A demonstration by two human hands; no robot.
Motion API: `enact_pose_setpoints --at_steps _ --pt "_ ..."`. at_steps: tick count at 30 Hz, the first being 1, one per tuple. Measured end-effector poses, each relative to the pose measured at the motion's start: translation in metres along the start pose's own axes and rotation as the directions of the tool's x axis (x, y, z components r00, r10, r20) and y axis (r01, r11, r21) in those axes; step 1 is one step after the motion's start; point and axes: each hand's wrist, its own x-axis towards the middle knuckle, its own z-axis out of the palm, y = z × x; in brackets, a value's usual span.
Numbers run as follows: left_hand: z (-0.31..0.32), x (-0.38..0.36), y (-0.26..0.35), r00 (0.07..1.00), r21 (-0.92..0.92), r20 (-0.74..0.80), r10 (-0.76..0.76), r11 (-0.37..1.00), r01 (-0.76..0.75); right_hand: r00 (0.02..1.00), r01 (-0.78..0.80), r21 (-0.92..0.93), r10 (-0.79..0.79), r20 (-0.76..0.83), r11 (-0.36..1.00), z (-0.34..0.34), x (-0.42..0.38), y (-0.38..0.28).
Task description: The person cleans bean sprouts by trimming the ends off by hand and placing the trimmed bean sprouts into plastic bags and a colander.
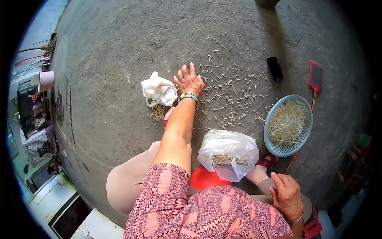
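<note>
On the concrete floor (111, 79), ahead of the seated person, the left hand (188, 81) is stretched out flat, fingers spread and palm down, resting on the ground at the near edge of a scatter of sprout trimmings (232, 93). Nothing is gripped by it. Just to its left a small crumpled white bag (158, 91) lies with a little heap of sprouts (157, 112) spilling from beneath it. The right hand (286, 195) is held loosely open against the knee and is empty.

Closer in, a larger clear plastic bag (229, 153) with sprouts inside is propped before the knees, and a blue basket (288, 125) of cleaned sprouts sits to its right. A black object (274, 68) and a red fly swatter (315, 79) lie beyond the basket.

The step in hand is judged to be a gathering or sweeping of the scattered bits. A drawing together of the fingers across the floor would be called for next, with the light pieces kept from being flicked farther out.
</note>
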Motion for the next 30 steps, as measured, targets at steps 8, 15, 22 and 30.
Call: enact_pose_setpoints --at_steps 8,15,22,30 --pt "0.0 0.021 0.01 1.0 -0.006 0.022 -0.005 1.0 0.005 1.0 -0.011 0.006 0.011 0.011 1.0 0.0 0.005 0.002" --pt "-0.01 0.04 0.021 0.997 -0.014 0.076 0.002 1.0 -0.001 1.0 -0.017 0.011 0.017 0.021 1.0 0.0 0.007 0.006" --pt "-0.002 0.03 0.015 0.995 0.038 0.095 0.039 0.998 -0.042 1.0 -0.019 -0.005 0.019 0.006 1.0 -0.003 0.006 0.006" --pt "-0.008 0.046 0.031 0.995 -0.016 0.099 0.025 1.0 -0.023 1.0 -0.031 0.001 0.031 0.003 1.0 -0.002 0.004 0.006"
